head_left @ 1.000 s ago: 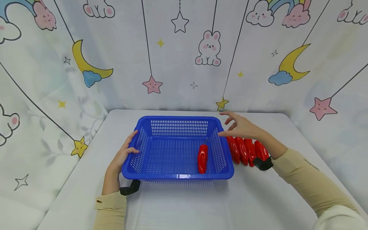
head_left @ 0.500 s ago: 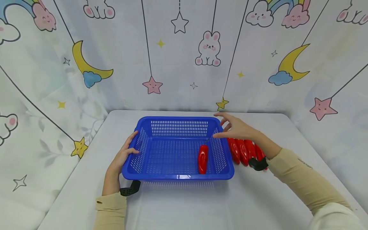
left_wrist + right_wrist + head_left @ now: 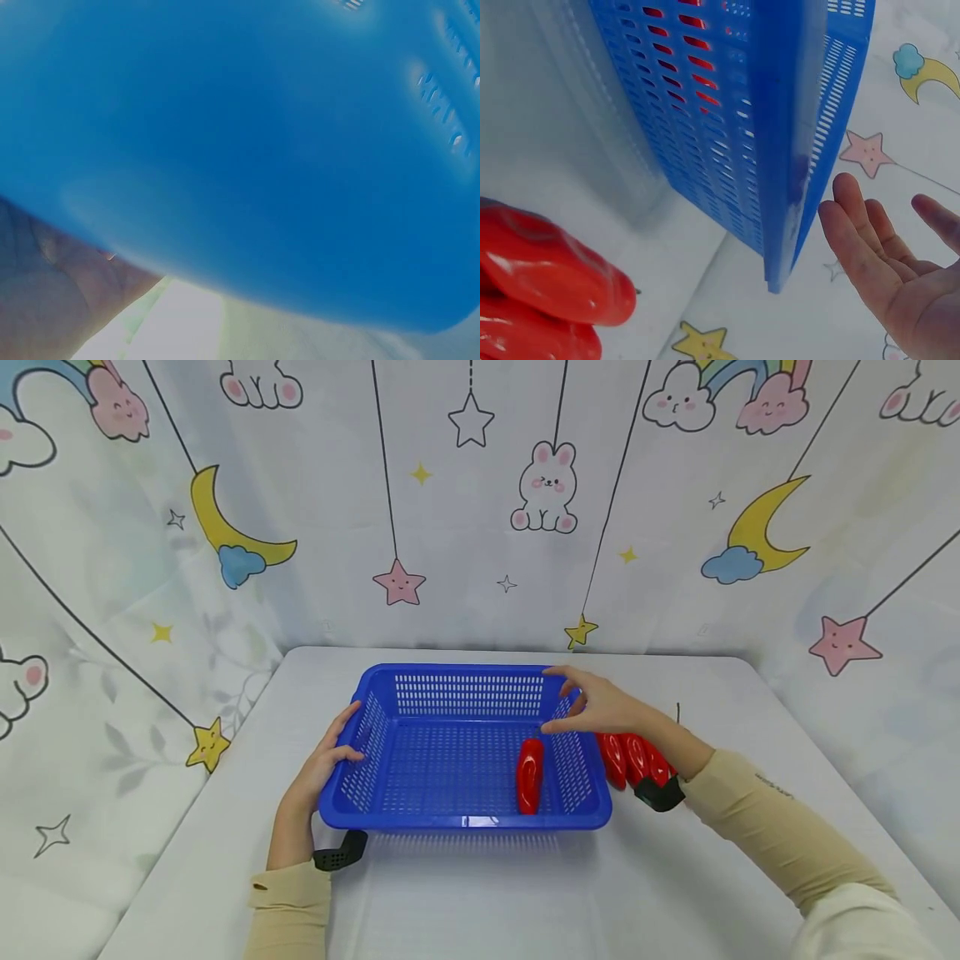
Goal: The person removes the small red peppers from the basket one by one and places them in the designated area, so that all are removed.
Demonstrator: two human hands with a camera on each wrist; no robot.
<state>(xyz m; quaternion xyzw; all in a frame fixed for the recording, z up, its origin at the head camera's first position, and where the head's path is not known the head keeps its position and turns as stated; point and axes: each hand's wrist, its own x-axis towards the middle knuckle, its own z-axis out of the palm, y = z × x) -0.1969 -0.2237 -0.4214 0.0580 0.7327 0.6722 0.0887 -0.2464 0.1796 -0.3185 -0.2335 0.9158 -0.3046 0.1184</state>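
Note:
A blue perforated plastic basket [image 3: 405, 821] sits mid-table, one glossy red chili pepper [image 3: 529, 777] lying inside near its right wall. My left hand [image 3: 318, 770] grips the basket's left rim, thumb over the inner side. Blue plastic fills most of the left wrist view, with part of the left hand [image 3: 56, 289] at the lower left. Above the basket's back right corner, my right hand [image 3: 596, 703] hovers with fingers and thumb spread apart, holding nothing. The right wrist view shows that hand [image 3: 904, 281] beside the basket rim [image 3: 784, 135].
Several more red chili peppers [image 3: 636, 758] lie in a row on the white table [image 3: 480, 902] just right of the basket, partly hidden by the right forearm. Two of these peppers [image 3: 562, 262] appear large in the right wrist view. A cartoon-printed curtain [image 3: 480, 527] hangs behind the table.
My right hand has moved left and slightly toward me, from beside the basket's right rim to over its back right corner. The left hand, the basket and the pepper inside stay put.

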